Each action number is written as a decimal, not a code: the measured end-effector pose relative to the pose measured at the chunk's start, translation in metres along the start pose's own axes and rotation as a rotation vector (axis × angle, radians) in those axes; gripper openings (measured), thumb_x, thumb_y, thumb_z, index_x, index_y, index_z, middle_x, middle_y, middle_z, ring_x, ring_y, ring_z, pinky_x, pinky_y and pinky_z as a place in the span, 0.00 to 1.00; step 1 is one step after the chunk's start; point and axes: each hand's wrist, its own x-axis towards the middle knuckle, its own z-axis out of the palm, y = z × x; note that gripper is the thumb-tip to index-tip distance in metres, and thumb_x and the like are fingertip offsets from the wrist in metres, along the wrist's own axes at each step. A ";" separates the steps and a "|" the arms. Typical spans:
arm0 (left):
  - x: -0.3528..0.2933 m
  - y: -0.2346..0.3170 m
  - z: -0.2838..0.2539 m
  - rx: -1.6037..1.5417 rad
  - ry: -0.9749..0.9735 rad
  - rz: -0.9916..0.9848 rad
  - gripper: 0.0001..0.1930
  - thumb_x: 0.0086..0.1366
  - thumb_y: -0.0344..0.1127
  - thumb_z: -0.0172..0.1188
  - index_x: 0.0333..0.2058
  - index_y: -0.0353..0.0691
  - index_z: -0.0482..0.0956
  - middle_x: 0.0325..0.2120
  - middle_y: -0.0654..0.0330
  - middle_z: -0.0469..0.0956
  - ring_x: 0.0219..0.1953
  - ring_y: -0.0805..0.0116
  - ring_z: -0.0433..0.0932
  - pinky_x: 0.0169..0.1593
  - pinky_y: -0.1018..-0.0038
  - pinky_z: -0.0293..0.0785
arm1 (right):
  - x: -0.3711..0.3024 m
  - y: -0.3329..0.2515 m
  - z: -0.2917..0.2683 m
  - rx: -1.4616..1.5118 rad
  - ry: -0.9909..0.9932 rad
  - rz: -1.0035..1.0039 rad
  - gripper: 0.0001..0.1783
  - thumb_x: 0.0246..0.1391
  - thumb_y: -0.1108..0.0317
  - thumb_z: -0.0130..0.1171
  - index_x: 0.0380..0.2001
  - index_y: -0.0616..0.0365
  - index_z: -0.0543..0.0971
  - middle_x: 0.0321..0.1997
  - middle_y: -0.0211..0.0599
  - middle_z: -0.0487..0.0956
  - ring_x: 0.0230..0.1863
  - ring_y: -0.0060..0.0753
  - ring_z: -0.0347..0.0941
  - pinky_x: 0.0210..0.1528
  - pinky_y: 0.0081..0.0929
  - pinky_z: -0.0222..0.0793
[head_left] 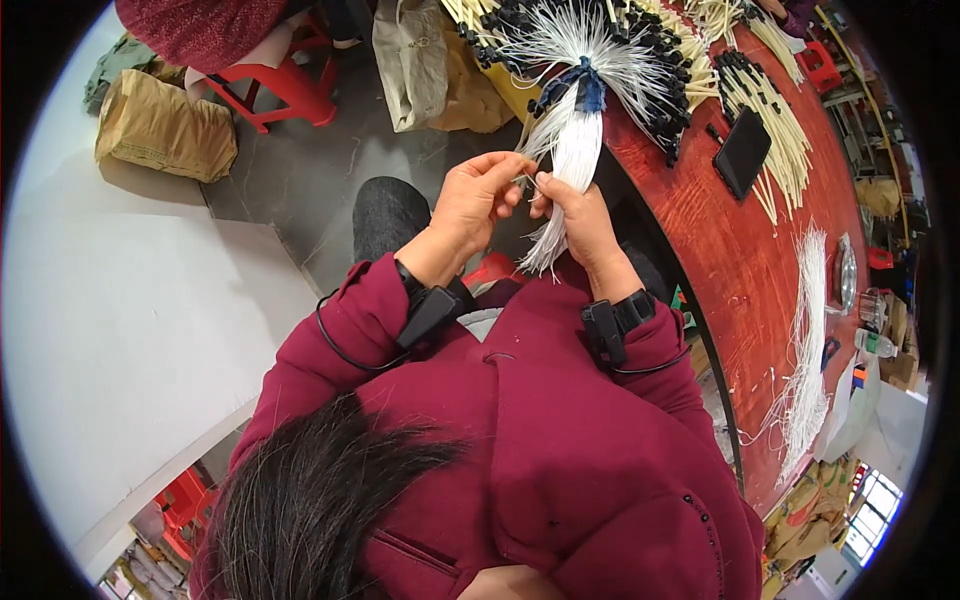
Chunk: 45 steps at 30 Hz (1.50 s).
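Note:
A thick bundle of white strings point(576, 145) hangs over the edge of the red table, bound near its top with a dark blue cloth band point(583, 88). My right hand point(583, 220) is closed around some of its lower strands, thumb on top. Just left of the bundle, my left hand point(474, 203) pinches thumb and forefinger together on what looks like a thin white strand. Both hands work close together, fingertips almost meeting. The loose string ends fan out below my right hand, over my lap.
Cream sticks with black tips point(765, 115) lie on the red table point(720, 270), a black phone point(742, 153) beside them. More white strings point(805, 360) are spread farther right. Left are a white tabletop point(150, 350), a brown paper sack point(165, 125) and a red stool point(285, 85) with a seated person.

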 end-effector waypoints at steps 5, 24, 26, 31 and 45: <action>-0.001 -0.012 -0.010 0.549 0.132 0.137 0.06 0.60 0.31 0.60 0.34 0.36 0.80 0.31 0.64 0.80 0.26 0.78 0.75 0.25 0.83 0.67 | 0.000 -0.001 0.000 -0.027 -0.026 -0.010 0.10 0.53 0.64 0.58 0.26 0.60 0.76 0.20 0.30 0.74 0.20 0.21 0.69 0.26 0.19 0.65; -0.013 0.000 0.005 0.838 -0.046 0.325 0.01 0.58 0.25 0.58 0.29 0.34 0.75 0.22 0.62 0.76 0.22 0.76 0.75 0.25 0.78 0.71 | -0.002 -0.006 0.001 -0.016 -0.066 0.013 0.10 0.53 0.65 0.56 0.21 0.58 0.75 0.18 0.28 0.72 0.19 0.19 0.66 0.24 0.17 0.61; -0.012 -0.001 0.004 0.869 -0.034 0.337 0.03 0.58 0.26 0.59 0.28 0.33 0.75 0.21 0.62 0.77 0.21 0.77 0.75 0.24 0.78 0.72 | -0.002 -0.006 0.001 -0.014 -0.064 0.014 0.11 0.53 0.65 0.56 0.21 0.58 0.74 0.18 0.28 0.71 0.19 0.19 0.66 0.24 0.17 0.61; -0.010 -0.003 -0.001 0.837 -0.045 0.262 0.05 0.59 0.28 0.59 0.29 0.33 0.75 0.23 0.63 0.78 0.23 0.77 0.76 0.24 0.81 0.72 | -0.002 -0.008 0.001 -0.031 -0.041 0.029 0.11 0.53 0.66 0.56 0.20 0.58 0.74 0.17 0.27 0.71 0.19 0.19 0.66 0.24 0.17 0.60; -0.015 0.007 -0.013 0.262 -0.045 -0.022 0.05 0.59 0.30 0.62 0.31 0.39 0.75 0.27 0.63 0.78 0.25 0.77 0.76 0.28 0.81 0.74 | -0.002 -0.009 -0.003 -0.059 -0.063 0.033 0.08 0.53 0.67 0.56 0.22 0.58 0.75 0.17 0.26 0.70 0.18 0.19 0.65 0.23 0.17 0.59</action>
